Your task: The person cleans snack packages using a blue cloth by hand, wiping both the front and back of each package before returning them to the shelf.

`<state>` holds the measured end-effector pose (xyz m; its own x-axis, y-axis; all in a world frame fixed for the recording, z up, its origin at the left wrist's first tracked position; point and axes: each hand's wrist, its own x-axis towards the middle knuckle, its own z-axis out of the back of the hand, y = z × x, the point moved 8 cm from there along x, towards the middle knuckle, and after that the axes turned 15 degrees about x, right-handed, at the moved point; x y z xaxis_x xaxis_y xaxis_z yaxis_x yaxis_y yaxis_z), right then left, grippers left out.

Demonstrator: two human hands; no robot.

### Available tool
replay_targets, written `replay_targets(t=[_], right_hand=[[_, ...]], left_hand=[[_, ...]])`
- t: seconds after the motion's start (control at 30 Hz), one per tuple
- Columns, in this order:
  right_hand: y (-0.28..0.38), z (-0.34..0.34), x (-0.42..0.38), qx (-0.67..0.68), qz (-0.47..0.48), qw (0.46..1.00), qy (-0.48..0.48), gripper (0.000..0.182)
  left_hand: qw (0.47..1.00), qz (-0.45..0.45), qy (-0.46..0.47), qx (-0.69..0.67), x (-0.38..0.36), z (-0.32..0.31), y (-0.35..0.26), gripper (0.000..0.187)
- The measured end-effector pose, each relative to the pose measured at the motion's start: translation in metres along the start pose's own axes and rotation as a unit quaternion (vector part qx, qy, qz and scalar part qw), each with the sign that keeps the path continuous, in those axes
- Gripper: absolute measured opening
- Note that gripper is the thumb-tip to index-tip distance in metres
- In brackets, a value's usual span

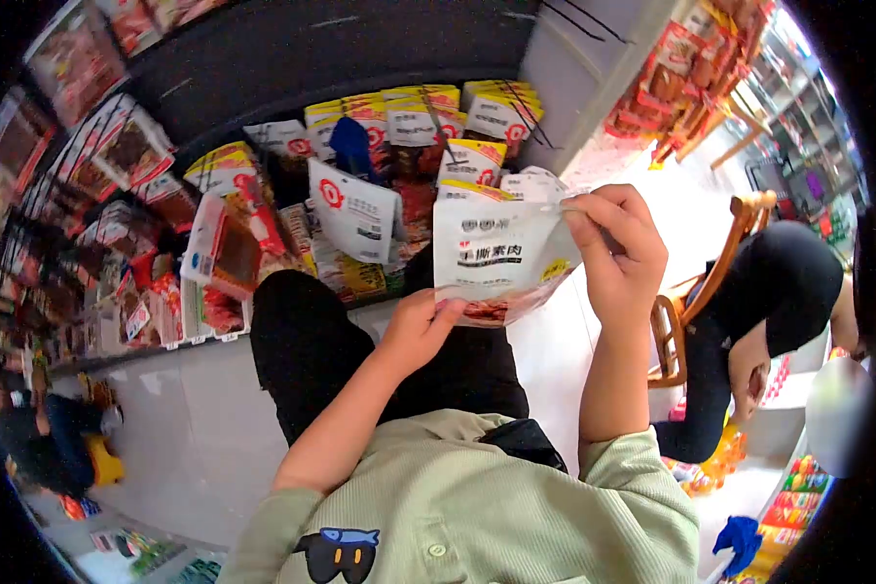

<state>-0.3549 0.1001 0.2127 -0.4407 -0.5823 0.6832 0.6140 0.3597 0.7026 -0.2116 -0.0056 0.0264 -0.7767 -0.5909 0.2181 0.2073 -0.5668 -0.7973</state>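
A white snack pouch [501, 248] with black lettering and a reddish food picture at its bottom is held up over my lap. My left hand [420, 331] grips its lower left edge, thumb on the front. At the upper right corner, my right hand [618, 248] pinches the pouch between thumb and fingers. Just behind it stand yellow-topped pouches [472, 161] on the low shelf. To the left, a white pouch with a red logo [355, 212] leans tilted among other packs. A blue cloth [352, 146] lies on the packs there.
Hanging snack packs [131, 146] and a clear-fronted pack [226, 248] crowd the shelf at left. A wooden chair [672, 336] stands at right, beside a seated person in dark clothes [779, 292]. Another person [54, 428] is at far left, near a yellow stool [105, 459].
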Motion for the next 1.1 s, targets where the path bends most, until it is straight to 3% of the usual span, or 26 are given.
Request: replay_targets(t=[0.13,0.2,0.27,0.3,0.33,0.4,0.47,0.53,0.7,0.8,0.83,1.1], right_hand=[[0.004,-0.028,0.012,0.080,-0.033,0.996,0.006,0.011],[0.003,-0.042,0.014,0.095,-0.018,0.994,0.041,0.021],[0.001,-0.052,0.010,0.224,-0.087,0.971,-0.005,0.037],[-0.001,-0.057,0.007,0.244,-0.103,0.964,0.023,0.046],[-0.001,-0.060,0.003,0.250,-0.101,0.963,0.028,0.046],[-0.008,-0.073,-0.013,0.384,-0.180,0.905,0.007,0.044],[-0.010,-0.077,-0.031,0.357,-0.221,0.907,0.029,0.038],[-0.024,-0.096,-0.055,0.401,-0.302,0.855,0.129,0.029],[-0.027,-0.113,-0.089,0.371,-0.369,0.844,0.120,0.028],[-0.034,-0.118,-0.088,0.373,-0.338,0.858,0.108,0.028],[-0.035,-0.121,-0.089,0.436,-0.331,0.832,0.090,0.030],[-0.041,-0.120,-0.095,0.489,-0.332,0.806,-0.014,0.029]], left_hand=[[0.995,0.034,-0.089,-0.009,-0.023,0.044,0.003,0.031],[0.983,0.040,-0.171,-0.058,-0.036,0.071,-0.004,0.034],[0.981,0.054,-0.180,-0.046,-0.049,0.088,0.000,0.034],[0.978,0.066,-0.192,-0.052,-0.055,0.097,0.000,0.035],[0.974,0.079,-0.203,-0.057,-0.060,0.102,-0.003,0.035],[0.965,0.079,-0.244,-0.050,-0.071,0.117,-0.006,0.037],[0.955,0.083,-0.278,-0.062,-0.078,0.129,-0.005,0.037],[0.937,0.071,-0.300,-0.164,-0.081,0.139,-0.015,0.036],[0.909,0.081,-0.314,-0.263,-0.078,0.144,-0.009,0.037],[0.895,0.097,-0.318,-0.296,-0.077,0.141,-0.014,0.037],[0.895,0.098,-0.317,-0.297,-0.076,0.140,-0.016,0.037],[0.908,0.070,-0.297,-0.287,-0.075,0.133,-0.029,0.036]])
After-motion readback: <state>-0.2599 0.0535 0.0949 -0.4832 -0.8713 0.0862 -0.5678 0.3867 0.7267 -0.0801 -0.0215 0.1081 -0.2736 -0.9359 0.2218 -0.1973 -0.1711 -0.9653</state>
